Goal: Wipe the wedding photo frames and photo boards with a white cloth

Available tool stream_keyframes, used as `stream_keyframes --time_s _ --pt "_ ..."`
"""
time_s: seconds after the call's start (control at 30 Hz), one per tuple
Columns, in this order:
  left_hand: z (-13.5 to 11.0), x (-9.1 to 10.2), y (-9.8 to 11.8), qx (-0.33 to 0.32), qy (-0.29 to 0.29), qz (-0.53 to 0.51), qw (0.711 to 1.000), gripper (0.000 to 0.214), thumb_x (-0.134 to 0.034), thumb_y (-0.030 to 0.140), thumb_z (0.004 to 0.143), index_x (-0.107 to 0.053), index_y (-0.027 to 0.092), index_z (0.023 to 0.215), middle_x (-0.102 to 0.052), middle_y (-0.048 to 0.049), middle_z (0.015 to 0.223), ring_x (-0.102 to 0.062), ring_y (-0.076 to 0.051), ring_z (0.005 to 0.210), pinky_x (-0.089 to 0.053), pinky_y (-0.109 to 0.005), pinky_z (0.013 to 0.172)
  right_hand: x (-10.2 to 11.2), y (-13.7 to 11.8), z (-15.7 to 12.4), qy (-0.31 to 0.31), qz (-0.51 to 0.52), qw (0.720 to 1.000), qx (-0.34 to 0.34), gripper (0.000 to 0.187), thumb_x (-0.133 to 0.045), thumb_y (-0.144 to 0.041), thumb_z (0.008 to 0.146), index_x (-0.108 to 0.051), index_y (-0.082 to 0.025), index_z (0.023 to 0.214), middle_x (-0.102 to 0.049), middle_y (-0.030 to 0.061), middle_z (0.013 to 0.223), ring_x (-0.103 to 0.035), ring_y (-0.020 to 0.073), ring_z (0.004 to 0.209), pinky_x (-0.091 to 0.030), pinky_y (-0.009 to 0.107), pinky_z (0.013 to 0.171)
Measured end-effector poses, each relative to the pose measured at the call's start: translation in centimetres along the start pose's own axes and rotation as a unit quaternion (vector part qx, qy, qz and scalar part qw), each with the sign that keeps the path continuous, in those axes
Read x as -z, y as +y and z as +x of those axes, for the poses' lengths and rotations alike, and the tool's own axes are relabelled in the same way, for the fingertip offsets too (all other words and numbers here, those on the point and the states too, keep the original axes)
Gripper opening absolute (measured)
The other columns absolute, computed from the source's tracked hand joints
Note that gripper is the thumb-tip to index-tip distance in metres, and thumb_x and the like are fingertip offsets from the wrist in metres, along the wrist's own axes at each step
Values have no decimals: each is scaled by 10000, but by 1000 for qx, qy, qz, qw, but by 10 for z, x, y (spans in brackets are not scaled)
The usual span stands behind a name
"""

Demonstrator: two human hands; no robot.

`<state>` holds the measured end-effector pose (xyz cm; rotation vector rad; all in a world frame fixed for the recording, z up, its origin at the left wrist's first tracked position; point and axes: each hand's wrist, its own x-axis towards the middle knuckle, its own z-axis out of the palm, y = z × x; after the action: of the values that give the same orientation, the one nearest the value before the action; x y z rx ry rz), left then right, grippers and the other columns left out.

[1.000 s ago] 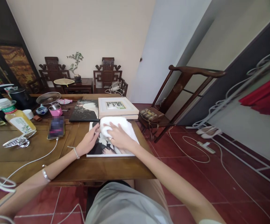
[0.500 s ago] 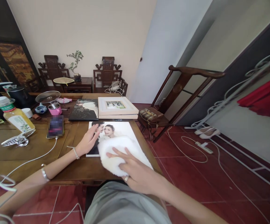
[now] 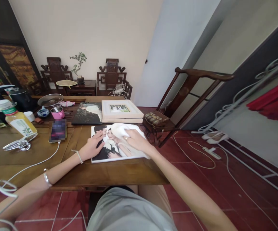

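A thin white-edged photo panel (image 3: 112, 153) printed with a couple lies flat on the wooden table (image 3: 126, 175), close to its right end. My left hand (image 3: 94, 146) rests on the panel's left side, its fingers spread and stretched out. On the far right part of the panel, a fluffy white cloth (image 3: 119, 130) is under and within the fingers of my right hand (image 3: 136, 140). Some of those fingers are hidden by the hand itself. The cloth covers the panel's upper middle.
Behind the panel are stacked white framed pictures (image 3: 136, 112) and a dark photo panel (image 3: 86, 117). Leftward stand a phone (image 3: 58, 130) on a cable, a silver hair claw (image 3: 21, 142), a juice bottle (image 3: 21, 123) and a pink mug (image 3: 58, 114). A wooden chair (image 3: 184, 93) stands right.
My right hand has slid the white cloth from the panel's near side to its far edge, uncovering the lower middle of the picture. My left hand stays on the panel.
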<state>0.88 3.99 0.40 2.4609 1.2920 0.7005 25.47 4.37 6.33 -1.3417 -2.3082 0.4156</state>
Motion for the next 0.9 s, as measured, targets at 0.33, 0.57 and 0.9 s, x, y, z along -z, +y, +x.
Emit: stream_keyframes --time_s 0.33,0.57,0.9 --pt "0 8 3 -59 10 1 998 407 -428 335 929 -551 157 1274 -558 -137 1309 -513 -277 1228 -419 -427 1034 -16 -43 77 -150 173 973 37 220 -415 -195 831 -546 -152 1003 -650 80 897 -572 151 539 -513 291 521" --pt "1 11 3 -49 7 -7 999 399 -444 350 921 -560 176 1262 -583 -120 1283 -518 -269 1222 -406 -429 1045 -16 -36 76 -156 137 977 55 233 -378 -178 859 -536 -148 1027 -652 74 921 -605 136 567 -524 261 561" --pt "0 5 6 2 9 5 1000 435 -401 361 919 -548 134 1260 -450 -141 1429 -341 -263 1373 -300 -467 1120 16 36 12 -53 -34 998 -9 299 -370 -154 870 -580 -80 1071 -595 213 1208 -533 325 1144 -397 463 969"
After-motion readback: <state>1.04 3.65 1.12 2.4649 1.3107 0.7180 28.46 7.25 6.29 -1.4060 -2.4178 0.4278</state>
